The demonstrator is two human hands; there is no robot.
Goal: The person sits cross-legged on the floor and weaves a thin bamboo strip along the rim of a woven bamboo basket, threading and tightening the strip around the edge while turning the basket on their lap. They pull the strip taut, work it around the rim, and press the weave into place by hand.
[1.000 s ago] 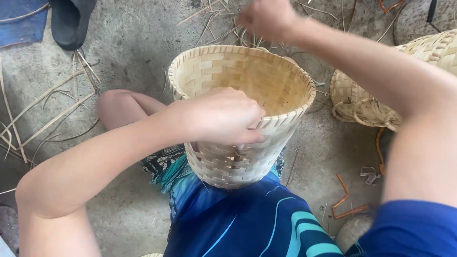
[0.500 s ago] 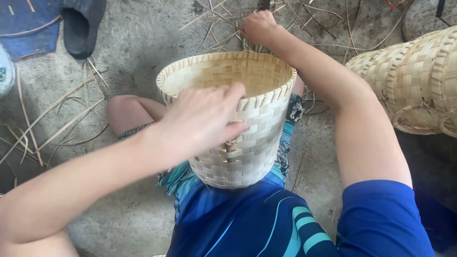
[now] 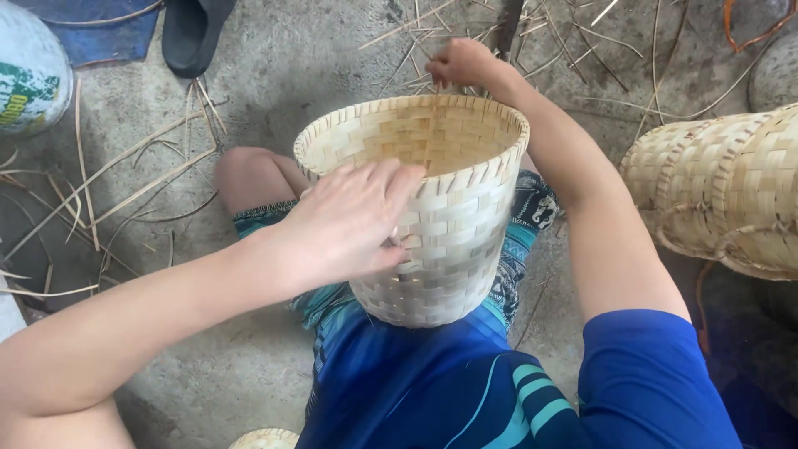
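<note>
Soft even daylight, faint shadows, mostly sharp.

I see a woven basket (image 3: 432, 208) made of flat pale bamboo or cane strips, matt and dry, with a slightly ribbed surface where the strips cross. My left hand (image 3: 349, 224) rests on its rough side. At the right lie more woven baskets (image 3: 723, 191) of the same straw-coloured material, a little darker and coarser. The floor (image 3: 274, 75) looks like bare grey concrete, rough and dusty, strewn with thin, dry loose strips (image 3: 125, 175). My shorts (image 3: 432, 382) are smooth blue cloth with a faint sheen. At far left lies a matt black rubbery sandal (image 3: 195, 33).
</note>
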